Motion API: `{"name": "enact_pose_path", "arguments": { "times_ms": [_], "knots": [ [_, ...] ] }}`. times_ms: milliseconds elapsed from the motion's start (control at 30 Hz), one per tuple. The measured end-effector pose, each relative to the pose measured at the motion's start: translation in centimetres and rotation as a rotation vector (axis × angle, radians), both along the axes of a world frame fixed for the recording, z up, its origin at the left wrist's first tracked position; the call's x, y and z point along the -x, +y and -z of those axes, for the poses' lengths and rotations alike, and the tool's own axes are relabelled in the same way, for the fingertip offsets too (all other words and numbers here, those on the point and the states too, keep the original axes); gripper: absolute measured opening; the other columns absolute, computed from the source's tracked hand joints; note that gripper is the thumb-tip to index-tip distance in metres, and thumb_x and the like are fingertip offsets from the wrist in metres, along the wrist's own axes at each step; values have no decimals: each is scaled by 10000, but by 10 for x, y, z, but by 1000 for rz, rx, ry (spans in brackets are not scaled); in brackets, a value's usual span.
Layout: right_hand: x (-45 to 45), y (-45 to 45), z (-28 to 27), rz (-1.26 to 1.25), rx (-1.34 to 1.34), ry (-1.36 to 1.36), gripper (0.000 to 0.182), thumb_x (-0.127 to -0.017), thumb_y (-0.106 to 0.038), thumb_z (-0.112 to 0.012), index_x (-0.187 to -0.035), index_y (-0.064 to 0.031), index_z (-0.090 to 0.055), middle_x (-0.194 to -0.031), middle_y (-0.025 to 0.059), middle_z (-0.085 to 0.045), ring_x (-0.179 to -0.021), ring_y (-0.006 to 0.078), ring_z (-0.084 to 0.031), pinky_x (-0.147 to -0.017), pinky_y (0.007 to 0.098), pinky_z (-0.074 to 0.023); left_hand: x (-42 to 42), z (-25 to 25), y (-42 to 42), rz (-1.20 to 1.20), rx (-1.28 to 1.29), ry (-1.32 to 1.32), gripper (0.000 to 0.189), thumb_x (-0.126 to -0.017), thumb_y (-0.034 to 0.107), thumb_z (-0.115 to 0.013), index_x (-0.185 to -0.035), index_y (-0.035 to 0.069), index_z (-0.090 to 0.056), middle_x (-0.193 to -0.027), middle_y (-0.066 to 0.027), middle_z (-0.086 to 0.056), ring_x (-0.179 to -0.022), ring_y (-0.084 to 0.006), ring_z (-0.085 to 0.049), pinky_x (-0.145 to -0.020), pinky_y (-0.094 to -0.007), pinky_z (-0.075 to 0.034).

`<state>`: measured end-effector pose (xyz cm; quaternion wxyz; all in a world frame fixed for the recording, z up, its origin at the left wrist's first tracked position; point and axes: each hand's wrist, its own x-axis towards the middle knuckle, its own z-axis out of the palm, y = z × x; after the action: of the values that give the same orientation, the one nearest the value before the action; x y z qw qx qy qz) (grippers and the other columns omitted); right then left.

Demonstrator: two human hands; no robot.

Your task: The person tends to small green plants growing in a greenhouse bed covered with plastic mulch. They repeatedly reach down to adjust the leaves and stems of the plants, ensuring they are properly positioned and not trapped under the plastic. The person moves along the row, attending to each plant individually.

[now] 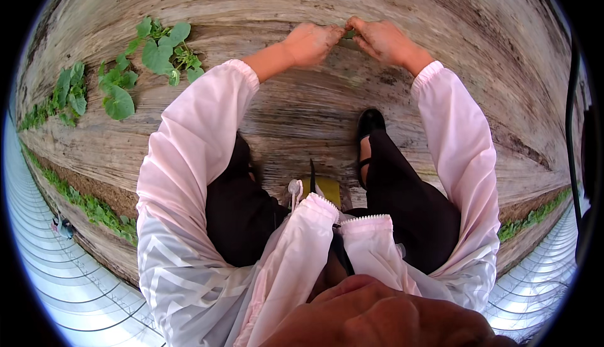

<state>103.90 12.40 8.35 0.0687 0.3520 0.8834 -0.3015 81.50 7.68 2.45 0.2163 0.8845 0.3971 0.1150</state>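
My left hand [315, 42] and my right hand [381, 40] meet at the fingertips over a soil-stained plastic ground sheet [302, 101]. A small green leaf or plant piece [349, 34] shows between them, beside the right fingers. The left fingers are closed together, but what they pinch is too small to make out. The right thumb and fingers are bent around the green piece. Both hands look dusty with soil, and pale pink sleeves end at the wrists.
Broad-leaved vine plants [158, 54] stand left of my left hand, with more foliage [71, 90] farther left. Low green rows [94, 210] run along bare soil. My black shoe [371, 121] rests on the sheet. Ribbed translucent greenhouse walls [71, 271] curve behind; a distant person [63, 228] is at the left.
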Motion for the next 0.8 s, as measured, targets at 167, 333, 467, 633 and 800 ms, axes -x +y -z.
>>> {"name": "enact_pose_path", "arguments": {
  "times_ms": [167, 333, 467, 633, 800],
  "knots": [
    [-9, -5, 11, -214, -107, -98, 182, -855, -124, -660, -1034, -102, -644, -1043, 75, -604, -903, 332, -615, -773, 453, -517, 10, -9, 9, 169, 17, 56, 290, -888, 101, -570, -1165, 104, -656, -1071, -60, -631, -793, -316, -660, -660, -442, -526],
    [-30, -8, 16, -345, -296, -42, 192, -792, -59, -639, -958, -131, -706, -1102, 16, -597, -1011, 264, -609, -837, 382, -537, 26, -8, 11, 256, 58, 80, 291, -808, 57, -611, -1084, 103, -691, -1071, -34, -622, -869, -285, -657, -712, -431, -528],
    [-46, -10, 13, -354, -341, -77, 208, -809, -41, -609, -935, -151, -732, -1140, 4, -597, -1077, 238, -586, -849, 362, -537, 37, -6, 13, 293, 26, 137, 341, -779, 20, -621, -1100, 112, -691, -1142, -29, -626, -976, -284, -639, -769, -422, -534],
    [-65, -12, 10, -396, -417, -103, 193, -824, -64, -608, -937, -157, -734, -1189, -15, -577, -1120, 236, -560, -898, 371, -510, 52, -6, 16, 359, -4, 121, 416, -723, -4, -658, -1127, 91, -668, -1227, -57, -614, -1068, -299, -620, -857, -444, -532],
    [-79, -14, 10, -410, -415, -195, 174, -840, -124, -612, -960, -167, -731, -1223, -39, -567, -1138, 224, -546, -916, 373, -489, 71, 4, 12, 384, -88, 198, 367, -759, -13, -623, -1095, 112, -700, -1208, -32, -618, -1014, -262, -618, -813, -406, -545]
  ]
}}
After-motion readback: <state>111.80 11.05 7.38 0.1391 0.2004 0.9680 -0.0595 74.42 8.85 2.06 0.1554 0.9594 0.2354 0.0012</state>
